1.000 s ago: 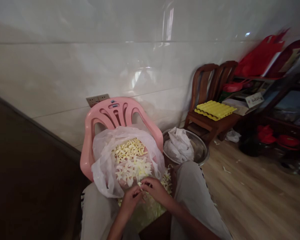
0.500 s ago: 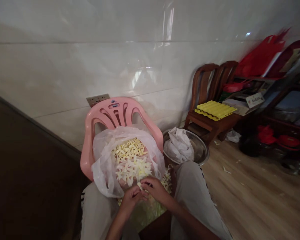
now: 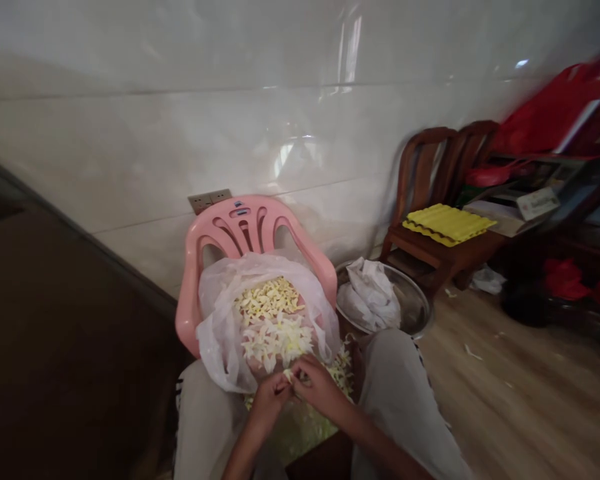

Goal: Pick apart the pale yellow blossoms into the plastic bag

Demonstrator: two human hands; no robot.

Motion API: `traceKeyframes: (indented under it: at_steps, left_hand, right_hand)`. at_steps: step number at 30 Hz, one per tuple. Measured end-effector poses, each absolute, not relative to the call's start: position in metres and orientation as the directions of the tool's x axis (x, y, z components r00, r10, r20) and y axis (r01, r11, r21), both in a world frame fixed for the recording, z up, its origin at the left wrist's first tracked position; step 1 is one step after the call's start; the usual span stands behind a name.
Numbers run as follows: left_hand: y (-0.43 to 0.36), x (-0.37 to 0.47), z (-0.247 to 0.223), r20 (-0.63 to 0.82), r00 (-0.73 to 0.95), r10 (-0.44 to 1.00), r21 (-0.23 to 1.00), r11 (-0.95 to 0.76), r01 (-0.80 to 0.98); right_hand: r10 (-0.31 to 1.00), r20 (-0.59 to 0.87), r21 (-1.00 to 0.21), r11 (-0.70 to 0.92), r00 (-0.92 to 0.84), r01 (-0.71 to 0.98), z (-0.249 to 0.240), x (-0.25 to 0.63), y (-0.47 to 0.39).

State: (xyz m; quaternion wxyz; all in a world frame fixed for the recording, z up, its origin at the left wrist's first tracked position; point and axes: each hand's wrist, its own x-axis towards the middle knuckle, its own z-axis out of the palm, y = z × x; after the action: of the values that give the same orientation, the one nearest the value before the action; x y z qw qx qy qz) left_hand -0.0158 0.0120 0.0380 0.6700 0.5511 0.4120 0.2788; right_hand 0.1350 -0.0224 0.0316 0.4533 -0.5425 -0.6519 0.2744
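Both hands meet low in the middle, between the knees. My left hand [image 3: 274, 395] is closed, its fingertips pinching a small white flower [image 3: 288, 375]. Against it, my right hand [image 3: 314, 381] has its fingers closed on the same flower. Just beyond them, a translucent plastic bag [image 3: 215, 320] lies spread on a pink plastic chair [image 3: 194, 267]. It holds a heap of yellowish buds [image 3: 269, 298] at the back and a heap of white petalled flowers [image 3: 277, 339] nearer my hands. More flowers [image 3: 341, 370] lie below, by the right knee.
Right of the chair stands a metal basin [image 3: 415, 303] with a whitish plastic bag [image 3: 370, 297]. Farther right is a wooden chair [image 3: 423, 247] bearing yellow egg trays [image 3: 450, 223]. A dark surface [image 3: 55, 333] fills the left, and a tiled wall [image 3: 155, 147] rises behind.
The whole view has shifted, so the chair, bag and basin appear farther right. My hands stay together at the flower, with their fingers drawn slightly closer around it.
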Motion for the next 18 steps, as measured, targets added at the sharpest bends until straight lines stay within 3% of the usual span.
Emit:
traceKeyframes:
  at_steps: [6,14,18]
  left_hand:
    - [0.008,-0.013,0.017,-0.235,0.484,0.843,0.957,0.287,-0.035]
    - [0.006,-0.012,0.004,-0.23,0.41,0.883,0.973,0.208,0.098]
    - [0.008,-0.007,-0.004,-0.244,0.374,0.895,0.969,0.238,0.063]
  right_hand:
    - [0.965,0.261,-0.848,0.214,0.03,0.484,0.015,0.137,-0.02]
    - [0.977,0.212,-0.882,0.195,-0.008,0.428,0.011,0.142,-0.022]
    - [0.993,0.103,-0.926,0.117,-0.057,0.36,0.0,0.147,-0.019]
